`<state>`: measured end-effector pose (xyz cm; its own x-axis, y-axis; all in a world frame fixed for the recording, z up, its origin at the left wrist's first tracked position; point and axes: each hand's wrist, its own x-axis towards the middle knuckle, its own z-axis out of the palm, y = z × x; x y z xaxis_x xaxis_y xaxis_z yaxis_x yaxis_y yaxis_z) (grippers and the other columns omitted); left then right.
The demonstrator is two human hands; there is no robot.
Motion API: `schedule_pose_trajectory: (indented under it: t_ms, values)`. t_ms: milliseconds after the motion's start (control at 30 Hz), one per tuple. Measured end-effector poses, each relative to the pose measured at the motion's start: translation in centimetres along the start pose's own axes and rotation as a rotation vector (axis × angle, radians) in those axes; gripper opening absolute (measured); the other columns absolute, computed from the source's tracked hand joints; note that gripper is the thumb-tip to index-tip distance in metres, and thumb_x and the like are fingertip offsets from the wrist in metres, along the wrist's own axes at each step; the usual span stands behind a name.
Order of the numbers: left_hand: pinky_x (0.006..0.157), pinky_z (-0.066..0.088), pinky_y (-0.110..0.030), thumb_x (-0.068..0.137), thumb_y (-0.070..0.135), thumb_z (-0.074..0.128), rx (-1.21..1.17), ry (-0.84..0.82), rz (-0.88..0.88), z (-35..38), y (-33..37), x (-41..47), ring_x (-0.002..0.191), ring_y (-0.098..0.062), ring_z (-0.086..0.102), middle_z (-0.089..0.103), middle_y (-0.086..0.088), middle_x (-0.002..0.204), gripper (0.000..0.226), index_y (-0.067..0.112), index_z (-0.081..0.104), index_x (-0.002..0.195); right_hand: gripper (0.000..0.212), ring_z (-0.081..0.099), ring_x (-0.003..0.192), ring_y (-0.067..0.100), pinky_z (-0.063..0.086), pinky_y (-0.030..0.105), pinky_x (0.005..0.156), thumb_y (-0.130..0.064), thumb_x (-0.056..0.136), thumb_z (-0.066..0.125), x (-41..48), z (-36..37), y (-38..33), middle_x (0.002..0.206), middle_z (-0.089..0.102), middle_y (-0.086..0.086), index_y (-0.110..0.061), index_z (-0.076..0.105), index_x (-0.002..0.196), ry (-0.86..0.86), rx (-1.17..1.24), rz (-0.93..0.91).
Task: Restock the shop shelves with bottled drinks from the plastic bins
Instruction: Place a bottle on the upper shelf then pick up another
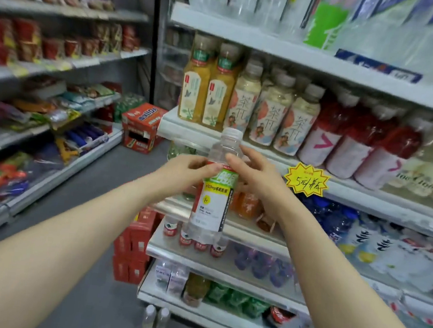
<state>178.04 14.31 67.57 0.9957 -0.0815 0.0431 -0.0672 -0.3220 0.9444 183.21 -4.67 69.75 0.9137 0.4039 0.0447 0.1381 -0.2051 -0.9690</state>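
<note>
I hold a clear drink bottle (pixel 214 190) with a green, yellow and white label upright in front of the drinks shelving (pixel 289 48). My left hand (pixel 185 172) grips its upper part from the left, fingers curled onto the shoulder. My right hand (pixel 255 174) holds it from the right, thumb and fingers round the neck area. The white cap (pixel 231 132) sticks up above both hands. No plastic bin is in view.
Tea bottles (pixel 246 100) and red drinks (pixel 359 141) fill the shelf behind. A yellow price star (pixel 306 180) hangs on the shelf edge. Red cartons (pixel 141 126) stand on the aisle floor, two small bottles (pixel 156 317) below. Snack shelves (pixel 44 92) line the left.
</note>
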Motion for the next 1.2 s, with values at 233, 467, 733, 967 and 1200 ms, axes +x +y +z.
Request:
schedule_pose_trajectory:
  t_ms: [233,467,733,967,1200]
  values:
    - [0.084,0.059,-0.034,0.093,0.049,0.058,0.001,0.080,0.130,-2.8,7.6,1.8,0.095,-0.012,0.072,0.074,0.006,0.107,0.041,0.022,0.065,0.122,0.044,0.074,0.084,0.009,0.057,0.023,0.063,-0.034,0.090,0.073,2.1,-1.9,-8.2,0.112,0.072,0.000,-0.019,0.058,0.129,0.008,-0.013,-0.103]
    - [0.075,0.061,-0.038,0.086,0.055,0.065,-0.003,0.182,0.224,-7.0,15.2,4.2,0.083,-0.018,0.074,0.075,-0.001,0.099,0.047,0.018,0.066,0.115,0.030,0.072,0.068,0.008,0.054,0.022,0.054,-0.028,0.094,0.069,4.9,-3.1,-16.9,0.098,0.072,0.003,-0.016,0.060,0.120,0.060,-0.035,-0.240]
    - [0.071,0.061,-0.032,0.091,0.051,0.061,0.008,0.160,0.290,-13.0,22.5,7.9,0.085,-0.022,0.074,0.072,-0.006,0.106,0.046,0.015,0.057,0.120,0.044,0.072,0.087,0.021,0.059,0.031,0.063,-0.033,0.093,0.069,9.6,-3.8,-25.4,0.113,0.070,0.007,-0.016,0.055,0.131,0.196,-0.124,-0.364]
    - [0.081,0.058,-0.030,0.100,0.021,0.055,-0.074,0.116,0.434,-17.1,26.0,11.1,0.095,-0.016,0.072,0.073,-0.006,0.107,0.027,0.009,0.062,0.123,0.046,0.073,0.087,0.019,0.059,0.031,0.066,-0.035,0.095,0.067,13.0,-5.1,-30.6,0.105,0.071,0.005,-0.014,0.054,0.134,0.279,-0.169,-0.476]
    - [0.099,0.052,-0.032,0.096,0.012,0.059,0.159,0.176,0.414,-17.3,22.6,13.7,0.109,-0.013,0.065,0.068,0.001,0.122,0.034,0.016,0.062,0.130,0.067,0.061,0.110,0.026,0.053,0.048,0.096,-0.053,0.087,0.069,17.4,-4.9,-30.9,0.118,0.060,0.005,-0.026,0.046,0.143,0.486,-0.343,-0.545]
